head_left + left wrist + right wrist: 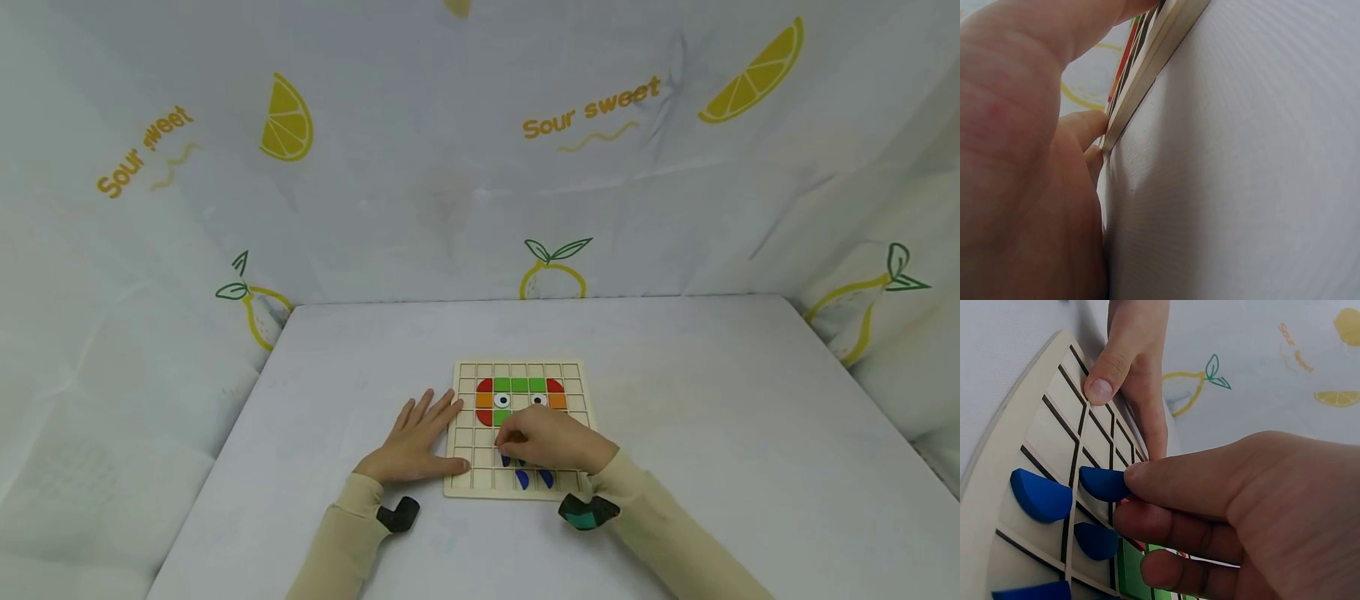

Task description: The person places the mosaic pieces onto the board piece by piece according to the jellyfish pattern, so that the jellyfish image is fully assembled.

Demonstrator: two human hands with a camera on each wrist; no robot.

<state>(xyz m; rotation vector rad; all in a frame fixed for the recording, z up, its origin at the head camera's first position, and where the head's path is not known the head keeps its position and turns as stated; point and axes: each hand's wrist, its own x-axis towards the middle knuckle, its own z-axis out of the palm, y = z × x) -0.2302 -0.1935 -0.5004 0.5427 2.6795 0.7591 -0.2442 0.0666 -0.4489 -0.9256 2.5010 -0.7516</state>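
A pale wooden grid board (461,482) lies on the table. My left hand (411,446) is spread at its left side, with the thumb (1099,390) resting on the board and the fingertips at the left edge. Over the middle of the board, my right hand (551,437) pinches a small red piece (1124,501) between thumb and curled fingers, which mostly hide it. Several blue half-round pieces (1041,495) lie in the lower squares, one close under the right thumb. Farther up sit green squares (519,385), orange squares (484,401), red rounded corners (555,385) and eye pieces (502,401).
The white table (712,417) extends around the board on every side. Behind it hangs a white cloth (420,200) printed with lemons and words. Each wrist bears a small dark camera mount, seen at the left wrist mount (399,515) and right wrist mount (587,512).
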